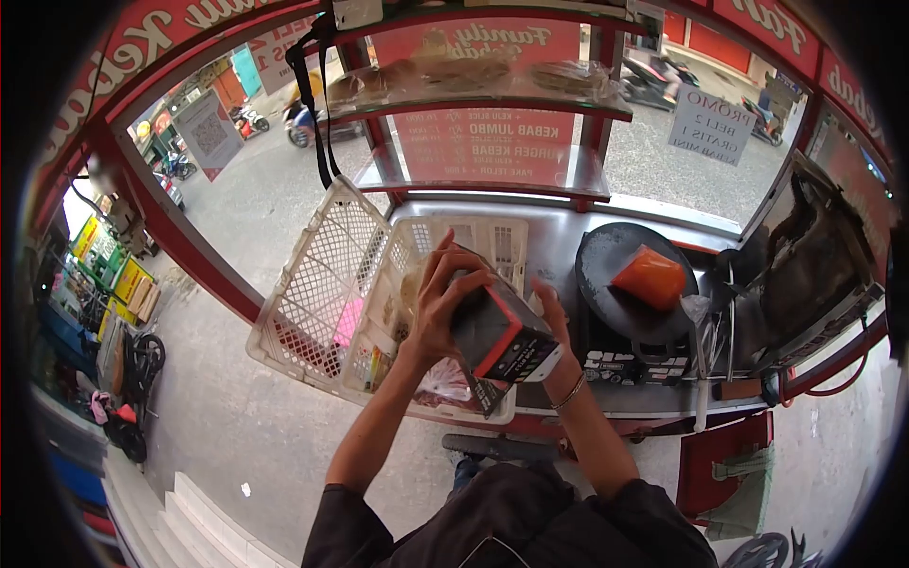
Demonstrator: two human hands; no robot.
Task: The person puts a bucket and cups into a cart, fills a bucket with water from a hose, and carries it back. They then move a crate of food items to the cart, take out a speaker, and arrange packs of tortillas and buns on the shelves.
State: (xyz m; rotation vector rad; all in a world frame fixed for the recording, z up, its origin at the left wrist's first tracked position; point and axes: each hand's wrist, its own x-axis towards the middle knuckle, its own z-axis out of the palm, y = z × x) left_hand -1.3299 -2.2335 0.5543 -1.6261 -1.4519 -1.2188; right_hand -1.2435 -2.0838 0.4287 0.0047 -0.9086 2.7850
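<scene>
A black cardboard box (494, 327) with a red stripe is tilted in front of me, above the front of the white plastic basket. My left hand (443, 301) grips its upper left side, fingers spread over the top. Against its lower right side rests my right hand (561, 343), with fingers pointing up beside the box. A flap hangs at the box's lower end. What the box holds is hidden. Below it, the lattice basket (516, 248) contains plastic-wrapped items and small packets, partly covered by my arms.
The basket's lid (308, 275) stands open at left. A round black pan (606, 256) holds a bag of orange sauce (651, 277) on the stove (620, 364). A long-handled tool (702, 379) lies beside it. A glass shelf (473, 109) with wrapped flatbreads crosses the back.
</scene>
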